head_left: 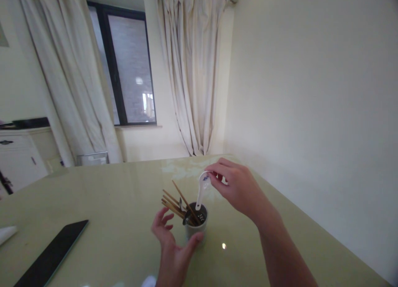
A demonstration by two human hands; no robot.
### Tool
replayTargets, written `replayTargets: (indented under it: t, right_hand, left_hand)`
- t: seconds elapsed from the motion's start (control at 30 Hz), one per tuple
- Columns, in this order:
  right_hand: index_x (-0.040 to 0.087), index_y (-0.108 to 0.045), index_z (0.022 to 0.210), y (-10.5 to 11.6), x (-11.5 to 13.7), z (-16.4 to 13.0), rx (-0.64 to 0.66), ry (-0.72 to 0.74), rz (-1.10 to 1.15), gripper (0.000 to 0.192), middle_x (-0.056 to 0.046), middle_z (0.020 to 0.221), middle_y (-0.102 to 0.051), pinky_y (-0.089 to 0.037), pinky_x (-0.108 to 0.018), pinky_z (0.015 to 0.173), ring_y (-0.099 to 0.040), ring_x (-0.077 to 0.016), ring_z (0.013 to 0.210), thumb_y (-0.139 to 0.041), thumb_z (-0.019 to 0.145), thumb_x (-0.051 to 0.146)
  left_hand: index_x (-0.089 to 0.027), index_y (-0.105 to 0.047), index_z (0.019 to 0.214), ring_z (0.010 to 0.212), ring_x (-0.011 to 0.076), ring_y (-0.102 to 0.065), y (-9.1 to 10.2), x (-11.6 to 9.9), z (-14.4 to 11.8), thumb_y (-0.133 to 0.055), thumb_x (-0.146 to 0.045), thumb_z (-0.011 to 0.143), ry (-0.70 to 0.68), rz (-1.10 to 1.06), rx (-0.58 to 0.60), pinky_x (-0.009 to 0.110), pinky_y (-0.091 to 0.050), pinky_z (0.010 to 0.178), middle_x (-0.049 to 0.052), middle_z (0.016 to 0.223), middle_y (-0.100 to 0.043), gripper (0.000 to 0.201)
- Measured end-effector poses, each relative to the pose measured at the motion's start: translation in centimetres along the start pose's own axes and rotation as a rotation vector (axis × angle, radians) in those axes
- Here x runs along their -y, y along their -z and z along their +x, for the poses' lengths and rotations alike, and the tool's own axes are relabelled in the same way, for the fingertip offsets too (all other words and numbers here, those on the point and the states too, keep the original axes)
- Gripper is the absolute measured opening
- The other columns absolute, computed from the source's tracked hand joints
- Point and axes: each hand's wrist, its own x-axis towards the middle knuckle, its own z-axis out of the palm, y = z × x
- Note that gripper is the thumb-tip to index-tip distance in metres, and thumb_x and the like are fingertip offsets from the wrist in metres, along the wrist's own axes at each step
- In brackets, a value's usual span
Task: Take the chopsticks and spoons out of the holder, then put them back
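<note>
- At the far left edge, a white cabinet [15, 158] stands beyond the table [108, 204], and a small white object [6, 234] lies on the table's near left part; I cannot tell what it is.
- A flat dark slab [51, 254], perhaps a tablet, lies slantwise on the table, well apart from the hands, with bare glossy surface between it and them.
- The left hand [174, 254] is open, its fingers [163, 222] spread and curled loosely; the thumb tip touches the near wall of the holder, the other fingers just beside it, and nothing is gripped.
- The holder [196, 229] is a small pale cylinder with a dark perforated inside, standing upright on the table near the middle.
- Wooden chopsticks [175, 202] lean out of the holder toward the left and away, fanned apart; a dark metal utensil sits among them, too small to tell further.
- A white spoon [202, 189] with a blue mark near its bowl hangs tilted, handle end down inside the holder's mouth, bowl uppermost.
- The right hand [239, 187] pinches the spoon's bowl end between thumb and fingertips, closed on it, above and right of the holder.
- To the right, the table runs bare to its edge, which lies close along a plain wall [311, 113]; curtains and a dark window stand beyond the far edge.
</note>
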Motion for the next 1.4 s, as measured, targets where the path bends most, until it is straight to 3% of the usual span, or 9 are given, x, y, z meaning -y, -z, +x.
replayTargets:
  t: [0.17, 0.4, 0.63, 0.83, 1.0, 1.07, 1.17, 1.27, 1.4]
  right_hand:
    - [0.021, -0.08, 0.096, -3.1, 0.6, 0.8, 0.318, 0.023, -0.165, 0.021, -0.006, 0.094, -0.077, -0.045, -0.028, 0.076, -0.071, -0.0202, 0.088, -0.06, 0.103, 0.024]
    - [0.024, -0.083, 0.093, -5.4, 0.3, 0.9, 0.482, -0.026, -0.186, 0.013, -0.007, 0.092, -0.082, -0.045, -0.029, 0.07, -0.075, -0.0245, 0.087, -0.071, 0.096, 0.027]
    - [0.021, -0.083, 0.088, -5.4, 0.7, 0.6, 0.505, -0.076, -0.189, 0.021, -0.009, 0.09, -0.082, -0.042, -0.029, 0.068, -0.075, -0.0238, 0.083, -0.064, 0.098, 0.025]
    - [0.019, -0.073, 0.084, -4.3, -0.4, 0.0, 0.223, -0.192, 0.017, 0.034, -0.003, 0.077, -0.075, -0.041, -0.026, 0.068, -0.068, -0.0165, 0.072, -0.052, 0.106, 0.033]
    - [0.019, -0.063, 0.087, -10.4, -2.6, -5.4, -0.236, -0.465, 0.325, 0.052, -0.001, 0.074, -0.065, -0.045, -0.028, 0.069, -0.063, -0.018, 0.069, -0.032, 0.11, 0.055]
    - [0.017, -0.063, 0.112, -13.8, -3.0, -7.8, -0.257, -0.467, 0.448, 0.049, -0.006, 0.091, -0.07, -0.051, -0.031, 0.077, -0.067, -0.0207, 0.081, -0.036, 0.107, 0.058]
    - [0.015, -0.047, 0.146, -17.4, -3.0, -9.8, -0.138, -0.374, 0.616, 0.072, -0.017, 0.13, -0.067, -0.056, -0.038, 0.091, -0.069, -0.0274, 0.109, -0.064, 0.092, 0.06]
    - [0.017, -0.046, 0.148, -18.5, -2.6, -9.8, -0.091, -0.32, 0.691, 0.093, -0.018, 0.139, -0.064, -0.049, -0.044, 0.11, -0.063, -0.0331, 0.127, -0.089, 0.071, 0.047]
    - [0.018, -0.055, 0.136, -18.2, -3.3, -9.1, -0.148, -0.395, 0.702, 0.071, -0.014, 0.127, -0.073, -0.052, -0.044, 0.107, -0.069, -0.0302, 0.118, -0.086, 0.073, 0.031]
  left_hand:
    - [-0.021, -0.028, 0.142, 0.129, 0.0375, -0.055, -0.4, 0.7, -0.9, -0.084, -0.059, 0.069, 0.194, 0.016, 0.388, 0.054, -0.045, 0.108, 0.017, 0.138, -0.05, 0.1]
    - [-0.027, -0.037, 0.142, 0.132, 0.0368, -0.058, 0.9, 1.7, 1.6, -0.079, -0.05, 0.08, 0.158, -0.073, 0.526, 0.05, -0.047, 0.104, 0.014, 0.14, -0.063, 0.079]
    - [-0.029, -0.03, 0.155, 0.144, 0.0354, -0.05, 1.2, 1.6, 2.0, -0.074, -0.049, 0.089, 0.097, -0.2, 0.672, 0.05, -0.042, 0.113, 0.015, 0.158, -0.051, 0.081]
    - [-0.025, -0.032, 0.152, 0.135, 0.0348, -0.058, 0.2, 2.1, 1.8, -0.083, -0.042, 0.081, 0.175, -0.205, 0.711, 0.051, -0.042, 0.114, 0.016, 0.149, -0.06, 0.088]
    - [-0.023, -0.041, 0.149, 0.129, 0.0317, -0.064, 0.3, 2.2, 2.6, -0.08, -0.039, 0.084, 0.165, -0.243, 0.747, 0.048, -0.049, 0.111, 0.015, 0.142, -0.066, 0.078]
    - [-0.022, -0.044, 0.148, 0.128, 0.0317, -0.065, 0.2, 2.0, 2.7, -0.082, -0.041, 0.082, 0.174, -0.26, 0.737, 0.046, -0.053, 0.106, 0.016, 0.142, -0.066, 0.079]
    - [-0.022, -0.048, 0.144, 0.127, 0.0315, -0.065, 0.2, 1.7, 2.7, -0.081, -0.044, 0.082, 0.165, -0.277, 0.717, 0.046, -0.055, 0.104, 0.015, 0.141, -0.066, 0.074]
    - [-0.022, -0.054, 0.138, 0.127, 0.0313, -0.066, 0.2, 1.5, 2.5, -0.082, -0.04, 0.081, 0.152, -0.272, 0.705, 0.048, -0.054, 0.107, 0.014, 0.136, -0.069, 0.066]
    - [-0.021, -0.049, 0.145, 0.138, 0.0346, -0.059, 0.3, 2.2, 2.3, -0.084, -0.037, 0.076, 0.159, -0.214, 0.7, 0.052, -0.051, 0.111, 0.018, 0.149, -0.061, 0.08]
